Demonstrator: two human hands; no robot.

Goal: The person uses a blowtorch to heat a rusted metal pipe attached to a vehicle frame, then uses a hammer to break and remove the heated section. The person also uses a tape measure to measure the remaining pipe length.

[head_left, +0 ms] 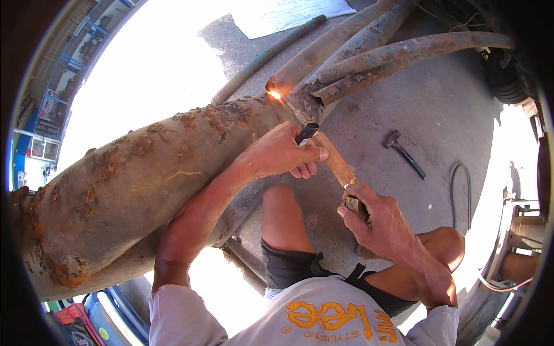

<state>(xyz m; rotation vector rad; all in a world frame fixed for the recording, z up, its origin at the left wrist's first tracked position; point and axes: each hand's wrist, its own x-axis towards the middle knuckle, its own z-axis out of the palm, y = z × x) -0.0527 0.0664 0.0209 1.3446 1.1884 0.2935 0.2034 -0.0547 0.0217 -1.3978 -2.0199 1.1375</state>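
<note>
Rusted large pipe [144,153], viewed from my remote post through the head camera, slants across the left side of the concrete ground [375,127], its far end pointing toward the ground's upper edge; I judge the step in hand to be flame work at that far end, since the torch [336,158] carries a bright orange flame [274,94] at its tip, just beside the open end of a narrower pipe [332,46]; glare prevents me from telling exactly which metal the flame meets. My right hand [378,222] is clenched about the torch's rear fitting; the fingers of my left hand [283,151] are curled around a short black piece [307,132] beside the torch's metal neck, though I cannot tell whether this piece is separate or part of the torch. To my judgement, the next move calls for a steady right wrist, with the left fingers kept clear of the heat. Surface of the large pipe: dull grey-brown, with raised, flaking orange-brown patches along its upper side and at its near end; a pale yellowish streak marks its flank; a hammer [407,154] lies well apart, toward the ground's sunlit right edge.
</note>
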